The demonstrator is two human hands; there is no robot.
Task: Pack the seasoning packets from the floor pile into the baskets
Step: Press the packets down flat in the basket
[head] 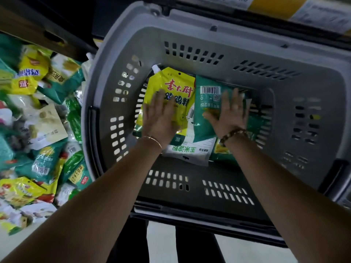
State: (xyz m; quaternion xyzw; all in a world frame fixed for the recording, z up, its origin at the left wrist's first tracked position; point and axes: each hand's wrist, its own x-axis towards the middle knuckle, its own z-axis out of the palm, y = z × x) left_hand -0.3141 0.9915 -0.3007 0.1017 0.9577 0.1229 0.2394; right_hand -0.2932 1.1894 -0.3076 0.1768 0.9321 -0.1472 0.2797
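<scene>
Pale floor [247, 251] shows below the near edge of the grey basket [247, 54] that you are leaning over.

Down in the bottom of the basket lies a yellow pouch [171, 82] with red writing. It lies flat, face up. Its long side runs from the far side back toward you, tipped a little to the left. Its white spout [156, 68] points to the far left corner.

Just beside it on the right lies a green packet [206, 99], back side up. Its long side also runs away from you, and its bar code end is the far end. The two packets touch along the middle.

A white packet [190, 152] with green writing lies under both of them. Its near end sticks out toward you.

Your left hand [161, 118] lies flat on the yellow pouch. Your right hand [229, 114] lies flat on the green packet. Each grip is wide, with the fingers straight and spread, pressing and holding nothing.

You have a thin bracelet [152, 139] on your left wrist and a bead bracelet [233, 134] on your right wrist.

Left of the basket, a pile [41, 114] of green, yellow and white packets lies on the floor, touching the basket's side.
</scene>
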